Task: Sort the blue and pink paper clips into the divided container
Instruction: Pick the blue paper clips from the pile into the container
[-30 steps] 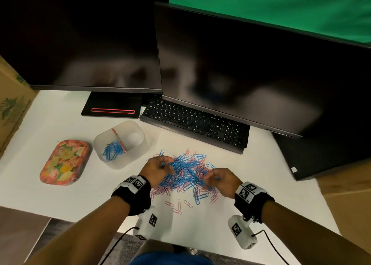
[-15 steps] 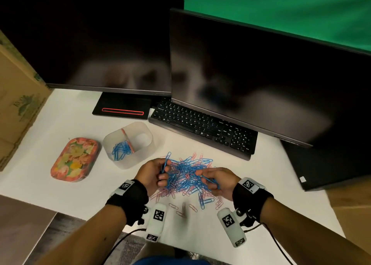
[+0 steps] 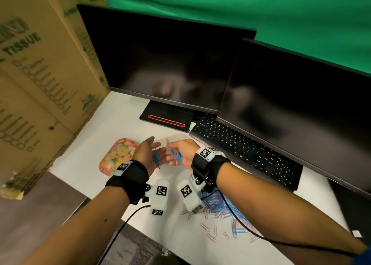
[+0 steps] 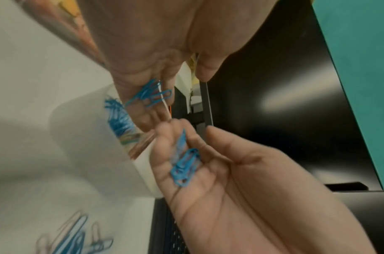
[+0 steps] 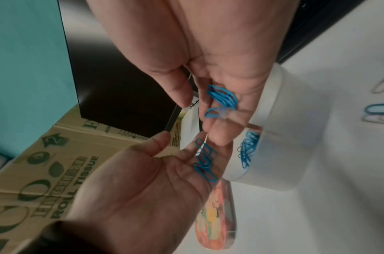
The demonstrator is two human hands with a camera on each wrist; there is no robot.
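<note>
Both hands hover over the translucent divided container (image 3: 176, 138), palms turned toward each other, fingers spread and relaxed. My left hand (image 3: 153, 153) has several blue paper clips (image 4: 152, 96) lying loose on its fingers. My right hand (image 3: 177, 154) carries another bunch of blue clips (image 5: 221, 98) on its fingers the same way. Beneath the hands, one compartment of the container (image 5: 284, 137) holds blue clips (image 5: 247, 151); the other compartment is hidden. The mixed pile of blue and pink clips (image 3: 220, 206) lies on the white table under my right forearm.
A floral tin lid (image 3: 118, 156) lies just left of the container. A keyboard (image 3: 241, 144) and two dark monitors (image 3: 170, 63) stand behind. A large cardboard box (image 3: 40, 83) walls the left side. Loose clips (image 3: 212, 232) are scattered near the table's front edge.
Both hands left the pile with blue clips, moved left and back to above the container, and their fingers opened. The head view swung left.
</note>
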